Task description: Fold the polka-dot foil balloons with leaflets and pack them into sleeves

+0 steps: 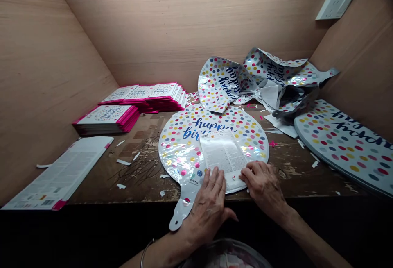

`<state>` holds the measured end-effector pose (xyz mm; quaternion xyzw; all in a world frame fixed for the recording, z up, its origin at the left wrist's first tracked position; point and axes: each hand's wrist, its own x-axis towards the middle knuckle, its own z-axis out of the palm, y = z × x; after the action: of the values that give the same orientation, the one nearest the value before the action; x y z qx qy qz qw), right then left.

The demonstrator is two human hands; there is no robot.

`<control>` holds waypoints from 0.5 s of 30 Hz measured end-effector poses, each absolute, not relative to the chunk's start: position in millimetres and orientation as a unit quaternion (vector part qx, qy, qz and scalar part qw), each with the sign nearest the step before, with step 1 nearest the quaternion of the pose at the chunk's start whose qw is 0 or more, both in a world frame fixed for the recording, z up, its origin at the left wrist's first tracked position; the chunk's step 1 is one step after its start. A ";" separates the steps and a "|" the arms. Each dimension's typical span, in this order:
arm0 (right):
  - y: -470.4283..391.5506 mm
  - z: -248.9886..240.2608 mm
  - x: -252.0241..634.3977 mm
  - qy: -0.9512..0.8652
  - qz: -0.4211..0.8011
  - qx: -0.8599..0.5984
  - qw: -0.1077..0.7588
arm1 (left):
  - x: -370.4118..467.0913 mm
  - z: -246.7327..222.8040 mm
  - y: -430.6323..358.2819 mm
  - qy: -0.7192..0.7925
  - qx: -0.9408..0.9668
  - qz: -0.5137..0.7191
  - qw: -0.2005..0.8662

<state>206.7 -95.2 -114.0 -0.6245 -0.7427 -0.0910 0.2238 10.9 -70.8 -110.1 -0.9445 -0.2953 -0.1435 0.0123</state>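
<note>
A flat foil balloon (175, 145) with coloured dots and "happy birthday" lettering lies on the table, its tail pointing toward me. On top of it rests a white printed packaging card (219, 149) with small text and a barcode. My left hand (210, 206) presses flat on the card's lower left part and the balloon, fingers stretched out and thumb apart. At the card's lower right corner, my right hand (260, 184) has its fingers curled and pinched on the edge. The fingertips partly hide that corner.
Stacked pink-edged packs (106, 116) stand at the back left. Flat printed cards (64, 173) lie at the left edge. Crumpled foil balloons (217, 83) sit behind, and a balloon stack (346, 145) is at right. Paper scraps (123, 162) dot the table. A clear bag (227, 255) is below.
</note>
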 end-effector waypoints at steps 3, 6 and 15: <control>-115.3 -118.9 199.9 -0.786 -0.075 -0.546 0.281 | -1.1 -116.7 -82.6 -0.239 -0.958 -0.145 0.060; -133.1 -124.7 193.9 -0.812 -0.108 -0.474 0.322 | -9.9 -118.8 -90.3 -0.185 -0.955 -0.212 0.093; -125.5 -62.5 218.3 -0.807 -0.200 -0.403 0.383 | 14.0 -14.5 -71.3 -0.124 -0.930 -0.339 -0.072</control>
<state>218.3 -125.5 -62.5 -0.4030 -0.8070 -0.1996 0.3827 14.0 -71.3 -14.5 -0.9300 -0.1238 -0.3386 -0.0722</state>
